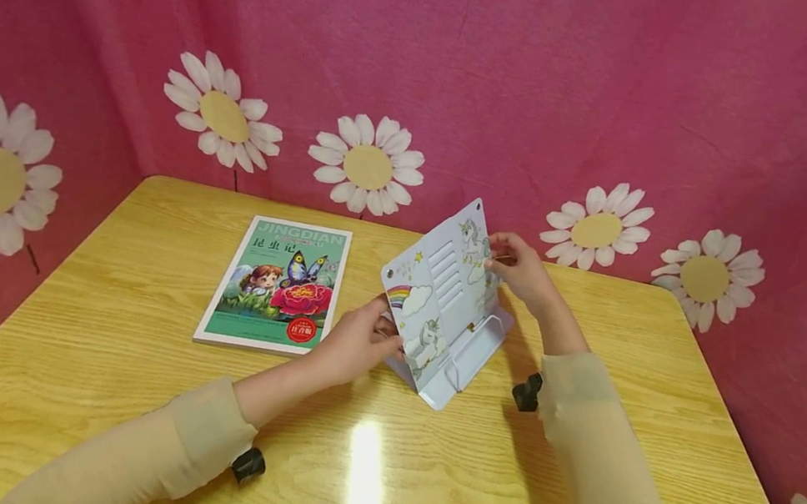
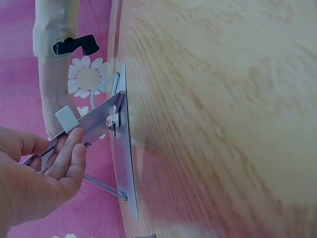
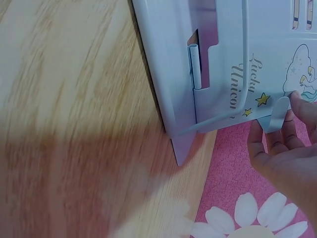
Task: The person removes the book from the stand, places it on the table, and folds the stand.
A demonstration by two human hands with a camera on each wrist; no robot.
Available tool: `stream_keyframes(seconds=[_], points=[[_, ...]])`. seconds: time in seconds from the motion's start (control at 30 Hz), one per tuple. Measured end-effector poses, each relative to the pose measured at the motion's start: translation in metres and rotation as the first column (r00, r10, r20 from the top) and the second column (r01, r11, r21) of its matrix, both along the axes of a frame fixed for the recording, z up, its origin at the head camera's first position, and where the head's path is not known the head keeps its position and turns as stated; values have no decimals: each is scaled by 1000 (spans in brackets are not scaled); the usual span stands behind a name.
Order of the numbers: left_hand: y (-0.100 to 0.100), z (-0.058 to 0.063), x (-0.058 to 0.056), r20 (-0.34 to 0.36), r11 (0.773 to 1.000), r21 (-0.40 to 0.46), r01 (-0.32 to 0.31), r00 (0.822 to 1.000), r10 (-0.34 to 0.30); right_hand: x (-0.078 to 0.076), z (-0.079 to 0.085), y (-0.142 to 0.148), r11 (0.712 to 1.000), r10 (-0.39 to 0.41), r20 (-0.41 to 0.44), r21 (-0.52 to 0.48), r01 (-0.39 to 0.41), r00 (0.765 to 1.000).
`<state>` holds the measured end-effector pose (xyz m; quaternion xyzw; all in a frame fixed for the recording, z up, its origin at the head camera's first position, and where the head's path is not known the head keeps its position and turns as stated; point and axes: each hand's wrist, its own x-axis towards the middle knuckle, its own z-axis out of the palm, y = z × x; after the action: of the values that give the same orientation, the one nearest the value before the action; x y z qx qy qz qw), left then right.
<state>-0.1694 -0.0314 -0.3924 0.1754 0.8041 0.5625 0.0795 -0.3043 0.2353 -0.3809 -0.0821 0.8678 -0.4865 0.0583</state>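
A white metal book stand point(image 1: 455, 292) with unicorn, rainbow and star prints stands on the table, its panel tilted up from the base plate point(image 2: 128, 163). My left hand point(image 1: 354, 343) grips the panel's left edge, fingers around it by a small pale tab point(image 2: 67, 119). On the opposite edge my right hand point(image 1: 522, 271) pinches the panel, thumb on the printed face, beside a curved metal clip point(image 3: 279, 115). A bent wire page holder point(image 3: 245, 59) runs across the panel's lower part. In the left wrist view the stand's back and a wire leg point(image 2: 106, 187) show.
A green-covered book point(image 1: 274, 287) with a butterfly and a red flower lies flat left of the stand. Wooden table point(image 1: 317, 460) underneath, pink daisy-patterned cloth point(image 1: 499, 87) behind and at both sides. Black camera mounts point(image 1: 247, 465) sit at both cuffs.
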Motion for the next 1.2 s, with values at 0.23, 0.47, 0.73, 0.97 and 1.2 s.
stream_keyframes(seconds=[0.23,0.47,0.73,0.97,1.2], points=[[-1,0,1,15,1000,-1,21,1000,-21,1,-2,-3,1000,-18,-14,-2,18,1000],[-7,1,-5,13,996,4,85,996,-85,7,-4,-5,998,-59,-106,4,60,993],[-20,17,-10,16,998,27,54,998,-54,42,7,-24,978,-197,-152,39,205,969],[-30,28,-14,-67,999,30,25,997,-23,71,5,-42,990,-105,-206,74,123,973],[-35,38,-18,-136,997,57,44,990,-36,94,1,-58,997,-30,-123,69,39,992]])
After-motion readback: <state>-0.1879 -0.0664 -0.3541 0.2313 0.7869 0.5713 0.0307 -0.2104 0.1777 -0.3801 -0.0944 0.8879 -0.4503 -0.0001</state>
